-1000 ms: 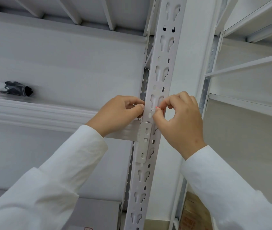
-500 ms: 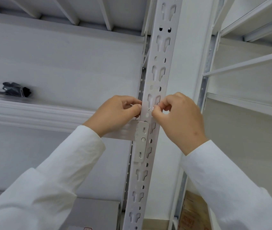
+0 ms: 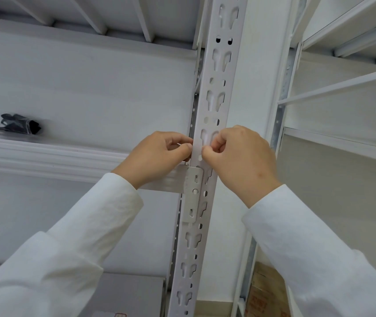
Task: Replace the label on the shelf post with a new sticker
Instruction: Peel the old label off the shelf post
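A white perforated shelf post (image 3: pixel 219 65) runs up the middle of the view. Across its face, between my hands, a pale whitish sticker (image 3: pixel 207 141) seems to cover a pair of keyhole slots; its edges are hard to make out. My left hand (image 3: pixel 157 156) pinches thumb and forefinger at the post's left edge, a thin white sliver showing between the fingers. Thumb and forefinger of my right hand (image 3: pixel 239 161) pinch against the post's face on the right. Both fingertips touch the sticker area.
A metal bracket (image 3: pixel 194 193) joins a shelf beam (image 3: pixel 45 156) to the post just below my hands. A black item in a clear bag (image 3: pixel 17 124) lies on the left shelf. A grey box (image 3: pixel 132 294) and a cardboard box (image 3: pixel 267 291) sit below. More shelving (image 3: pixel 342 83) stands to the right.
My hands stay at the same spot on the post. The small red bit seen at my right fingertips a second ago is out of sight, and the right fingers have curled tighter.
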{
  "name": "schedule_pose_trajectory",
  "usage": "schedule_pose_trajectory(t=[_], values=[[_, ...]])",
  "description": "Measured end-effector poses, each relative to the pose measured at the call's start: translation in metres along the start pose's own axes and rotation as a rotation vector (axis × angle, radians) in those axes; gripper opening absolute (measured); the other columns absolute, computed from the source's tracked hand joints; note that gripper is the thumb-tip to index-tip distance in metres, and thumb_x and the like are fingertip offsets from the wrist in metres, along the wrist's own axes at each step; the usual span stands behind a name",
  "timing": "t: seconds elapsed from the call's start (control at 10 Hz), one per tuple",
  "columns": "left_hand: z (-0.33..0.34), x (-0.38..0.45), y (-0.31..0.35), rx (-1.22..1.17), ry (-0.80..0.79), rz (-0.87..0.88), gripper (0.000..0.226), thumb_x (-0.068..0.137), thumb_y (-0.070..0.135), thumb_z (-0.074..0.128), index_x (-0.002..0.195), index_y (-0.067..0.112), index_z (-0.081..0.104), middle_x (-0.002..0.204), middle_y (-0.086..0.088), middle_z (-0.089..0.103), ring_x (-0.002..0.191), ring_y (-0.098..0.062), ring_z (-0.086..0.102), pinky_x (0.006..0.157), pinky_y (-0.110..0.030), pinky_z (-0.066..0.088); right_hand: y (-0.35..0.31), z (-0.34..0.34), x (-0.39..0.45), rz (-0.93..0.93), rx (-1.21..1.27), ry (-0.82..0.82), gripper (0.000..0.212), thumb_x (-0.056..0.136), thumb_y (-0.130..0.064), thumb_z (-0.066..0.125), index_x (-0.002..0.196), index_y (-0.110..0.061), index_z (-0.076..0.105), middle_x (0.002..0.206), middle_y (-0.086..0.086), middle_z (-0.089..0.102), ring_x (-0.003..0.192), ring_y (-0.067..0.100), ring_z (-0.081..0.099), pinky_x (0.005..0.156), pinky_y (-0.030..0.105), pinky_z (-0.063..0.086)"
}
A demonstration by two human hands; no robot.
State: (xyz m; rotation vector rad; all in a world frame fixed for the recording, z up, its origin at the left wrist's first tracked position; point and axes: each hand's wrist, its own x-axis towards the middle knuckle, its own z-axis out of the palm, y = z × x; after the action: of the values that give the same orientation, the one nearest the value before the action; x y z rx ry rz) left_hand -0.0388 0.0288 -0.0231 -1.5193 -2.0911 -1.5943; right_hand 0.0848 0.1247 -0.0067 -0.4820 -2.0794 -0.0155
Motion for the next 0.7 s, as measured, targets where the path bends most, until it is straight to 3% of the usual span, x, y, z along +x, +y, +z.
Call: schedule_pose_trajectory(t=[0.3, 0.5, 0.6, 0.7], values=[[0.0, 0.001, -0.001, 0.001, -0.003, 0.005, 0.034, 0.074, 0.042, 0.052, 0.098, 0.03, 0.073, 0.093, 0.004, 0.078, 0.096, -0.013, 0.071, 0.099, -0.043, 0.049, 0.001, 0.001, -0.004, 0.011, 0.058, -0.002, 0.016, 0.081, -0.028, 0.054, 0.072, -0.017, 0.061, 0.082, -0.004, 0.057, 0.079, 0.019, 0.054, 0.062, 0.028, 0.034], [0.0, 0.001, -0.002, 0.007, 0.003, 0.005, 0.034, 0.074, 0.042, 0.052, 0.098, 0.03, 0.073, 0.093, 0.004, 0.078, 0.096, -0.014, 0.071, 0.098, -0.044, 0.05, 0.005, 0.006, -0.004, 0.009, 0.093, 0.004, 0.016, 0.08, -0.028, 0.054, 0.073, -0.015, 0.059, 0.079, -0.004, 0.058, 0.076, 0.018, 0.052, 0.052, 0.025, 0.032], [0.0, 0.001, -0.002, 0.011, 0.005, 0.008, 0.034, 0.074, 0.043, 0.051, 0.097, 0.031, 0.073, 0.092, 0.004, 0.078, 0.096, -0.015, 0.071, 0.098, -0.044, 0.05, 0.009, 0.009, -0.004, 0.031, 0.145, -0.005, 0.016, 0.079, -0.031, 0.055, 0.072, -0.018, 0.058, 0.076, -0.006, 0.058, 0.073, 0.015, 0.053, 0.052, 0.021, 0.033], [0.0, 0.001, -0.002, 0.012, 0.0, 0.009, 0.035, 0.073, 0.043, 0.051, 0.097, 0.03, 0.073, 0.092, 0.003, 0.078, 0.097, -0.016, 0.071, 0.098, -0.044, 0.05, 0.013, 0.007, -0.005, 0.046, 0.192, -0.026, 0.017, 0.078, -0.034, 0.057, 0.068, -0.021, 0.058, 0.068, -0.009, 0.059, 0.071, 0.014, 0.056, 0.055, 0.025, 0.037]])
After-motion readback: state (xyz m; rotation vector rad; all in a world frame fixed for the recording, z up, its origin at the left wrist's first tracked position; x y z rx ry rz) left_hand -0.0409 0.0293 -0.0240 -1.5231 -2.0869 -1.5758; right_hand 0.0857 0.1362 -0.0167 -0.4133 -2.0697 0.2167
